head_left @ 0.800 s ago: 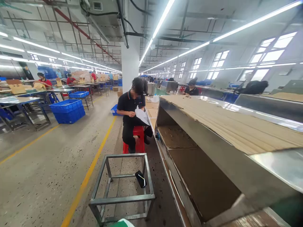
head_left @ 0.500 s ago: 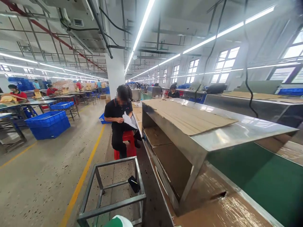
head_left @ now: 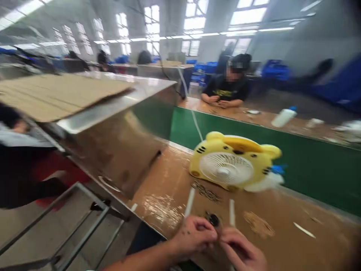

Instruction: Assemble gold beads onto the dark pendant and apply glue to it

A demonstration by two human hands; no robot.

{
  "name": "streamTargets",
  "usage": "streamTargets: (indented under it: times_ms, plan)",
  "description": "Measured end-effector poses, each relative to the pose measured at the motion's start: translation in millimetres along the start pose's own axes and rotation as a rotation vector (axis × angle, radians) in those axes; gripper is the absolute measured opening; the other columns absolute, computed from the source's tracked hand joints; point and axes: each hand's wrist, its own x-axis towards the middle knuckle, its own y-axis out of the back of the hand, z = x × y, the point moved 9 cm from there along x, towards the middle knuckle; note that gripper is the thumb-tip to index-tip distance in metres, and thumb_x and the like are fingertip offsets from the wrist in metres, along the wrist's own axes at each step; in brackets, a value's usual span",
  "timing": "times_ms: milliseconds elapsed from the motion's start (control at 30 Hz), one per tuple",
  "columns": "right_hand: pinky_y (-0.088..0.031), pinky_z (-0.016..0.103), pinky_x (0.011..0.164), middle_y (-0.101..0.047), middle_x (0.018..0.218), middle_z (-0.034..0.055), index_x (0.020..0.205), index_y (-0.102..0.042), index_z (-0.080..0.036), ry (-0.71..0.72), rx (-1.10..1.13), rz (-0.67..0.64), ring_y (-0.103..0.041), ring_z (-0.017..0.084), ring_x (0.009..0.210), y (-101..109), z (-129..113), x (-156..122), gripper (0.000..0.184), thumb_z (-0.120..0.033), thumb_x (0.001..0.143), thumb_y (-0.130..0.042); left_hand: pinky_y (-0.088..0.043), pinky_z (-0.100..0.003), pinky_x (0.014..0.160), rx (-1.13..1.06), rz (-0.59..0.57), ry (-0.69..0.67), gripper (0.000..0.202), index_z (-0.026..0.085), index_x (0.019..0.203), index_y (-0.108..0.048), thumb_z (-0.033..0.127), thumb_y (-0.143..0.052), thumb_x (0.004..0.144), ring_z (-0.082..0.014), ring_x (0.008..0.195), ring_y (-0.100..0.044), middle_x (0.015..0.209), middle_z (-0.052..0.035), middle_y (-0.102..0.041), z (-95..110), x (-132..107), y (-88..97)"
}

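My left hand (head_left: 194, 236) and my right hand (head_left: 241, 246) meet over the brown-covered bench (head_left: 180, 169), fingertips pinched close together. Whatever sits between the fingers is too small and blurred to make out. Just beyond the fingertips is a small dark round object (head_left: 213, 219). Farther back lies a heap of small dark parts (head_left: 205, 191), between two pale strips on the bench. To the right of my hands is a loose pile of small tan pieces (head_left: 258, 224).
A yellow animal-faced fan (head_left: 225, 171) stands behind the parts. A green belt (head_left: 299, 180) runs past the bench; across it sits a person (head_left: 229, 86) near a white bottle (head_left: 283, 117). At left are a cardboard-topped metal stand (head_left: 118, 143) and a metal frame (head_left: 81, 226).
My view has swung right and down from the aisle to the bench. Both my hands, the fan and the small parts are now visible; the metal stand has shifted left in view.
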Motion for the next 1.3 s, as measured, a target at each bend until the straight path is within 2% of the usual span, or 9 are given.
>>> streamTargets:
  times_ms: [67,133,267,333,433,700,900,1100,1300]
  plan:
    - [-0.052,0.033,0.061,-0.063,0.074,0.0035,0.072,-0.066,-0.026,-0.04,0.149,-0.097,-0.062,0.021,0.069,-3,1,-7,0.017,-0.038,0.084,-0.064,-0.02,-0.017,0.037,0.017,0.001,-0.023,0.031,0.011,0.076,-0.066,0.041,-0.074,0.07,-0.0021,0.037,-0.035,0.052,0.0025,-0.055,0,4,-1.4]
    - [-0.049,0.028,0.062,-0.06,0.074,0.0024,0.073,-0.064,-0.023,-0.066,0.232,-0.086,-0.059,0.018,0.069,-5,4,-6,0.012,-0.029,0.084,-0.064,-0.02,-0.017,0.037,0.043,0.006,-0.031,0.029,0.011,0.077,-0.065,0.04,-0.072,0.071,-0.0017,0.037,-0.033,0.053,0.0029,-0.055,0,6,-1.1]
    - [-0.046,0.026,0.066,-0.057,0.077,0.0006,0.078,-0.059,-0.022,-0.146,0.295,-0.054,-0.056,0.016,0.072,-10,16,-8,0.008,-0.025,0.086,-0.062,-0.02,-0.017,0.036,0.075,0.009,-0.014,0.029,0.011,0.077,-0.064,0.039,-0.07,0.072,-0.0021,0.036,-0.034,0.053,0.0029,-0.054,-7,6,-1.6]
    - [-0.047,0.026,0.069,-0.057,0.08,0.0005,0.091,-0.059,-0.023,-0.182,0.254,-0.06,-0.057,0.016,0.075,-10,22,-12,0.005,-0.025,0.087,-0.061,-0.02,-0.017,0.036,0.084,0.013,-0.007,0.029,0.011,0.078,-0.065,0.039,-0.069,0.074,-0.0023,0.036,-0.034,0.054,0.0022,-0.055,-11,8,-1.1]
    - [-0.046,0.028,0.075,-0.059,0.085,0.0007,0.106,-0.058,-0.025,-0.162,0.106,-0.096,-0.057,0.017,0.079,-7,23,-14,0.017,-0.025,0.089,-0.06,-0.021,-0.017,0.036,0.08,0.013,0.01,0.029,0.01,0.081,-0.067,0.038,-0.068,0.075,-0.0025,0.037,-0.035,0.056,0.0011,-0.057,-14,9,1.0]
    - [-0.044,0.028,0.074,-0.058,0.087,0.0006,0.115,-0.056,-0.026,-0.049,-0.149,-0.178,-0.056,0.016,0.081,-11,9,-10,0.024,-0.017,0.094,-0.05,-0.025,-0.017,0.041,0.163,0.047,-0.007,0.027,0.01,0.073,-0.069,0.038,-0.07,0.073,-0.0033,0.042,-0.035,0.054,0.0014,-0.056,-8,10,5.1]
    - [-0.046,0.03,0.076,-0.058,0.089,0.0016,0.123,-0.052,-0.027,-0.02,-0.201,-0.223,-0.055,0.017,0.084,-15,9,-13,0.033,-0.013,0.094,-0.048,-0.041,-0.02,0.058,0.21,0.029,-0.036,0.023,0.011,0.074,-0.072,0.034,-0.07,0.074,-0.0097,0.059,-0.054,0.065,-0.0034,-0.067,-11,12,6.4]
    - [-0.046,0.031,0.075,-0.059,0.09,0.0037,0.125,-0.052,-0.024,0.061,-0.272,-0.226,-0.054,0.018,0.084,-18,5,-16,0.034,-0.011,0.094,-0.046,-0.047,-0.024,0.066,0.214,0.009,-0.058,0.024,0.012,0.081,-0.074,0.034,-0.068,0.076,-0.0151,0.068,-0.061,0.075,-0.0066,-0.071,-12,8,7.1]
    - [-0.046,0.03,0.072,-0.06,0.089,0.0027,0.114,-0.057,-0.024,0.044,-0.188,-0.181,-0.056,0.018,0.082,-17,1,-15,0.026,-0.013,0.092,-0.051,-0.041,-0.019,0.057,0.188,0.051,-0.061,0.019,0.012,0.075,-0.071,0.03,-0.068,0.075,-0.0091,0.057,-0.053,0.064,-0.0015,-0.065,-13,8,12.5]
